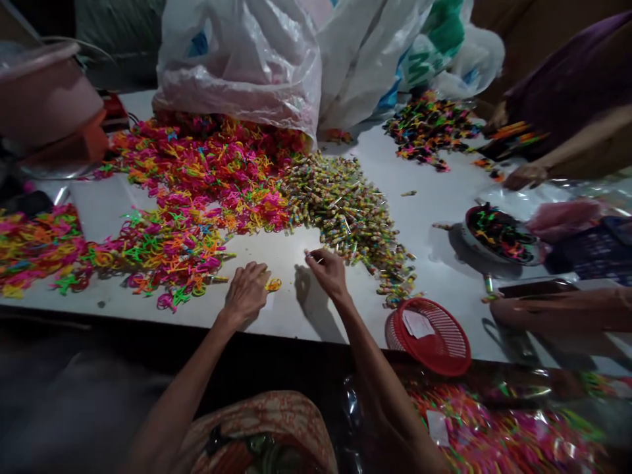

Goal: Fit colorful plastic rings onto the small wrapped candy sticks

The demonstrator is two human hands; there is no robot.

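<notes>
My left hand point(247, 289) rests palm down on the white table point(434, 171), fingers curled over a small yellow-orange plastic piece point(272, 284) at the edge of a big heap of neon plastic pieces point(197, 191). My right hand point(328, 271) hovers just beside it, fingertips pinched on a thin small stick-like item near a pile of small wrapped sticks point(350, 210). Whether the left hand actually grips the yellow piece is hard to tell.
A red plastic basket point(434, 336) with a paper slip sits at the near edge. Clear plastic bags point(247, 59) stand at the back. At the right, another person's hands point(526, 174) work by a bowl of dark colourful pieces point(498, 234). A pink tub point(44, 99) stands far left.
</notes>
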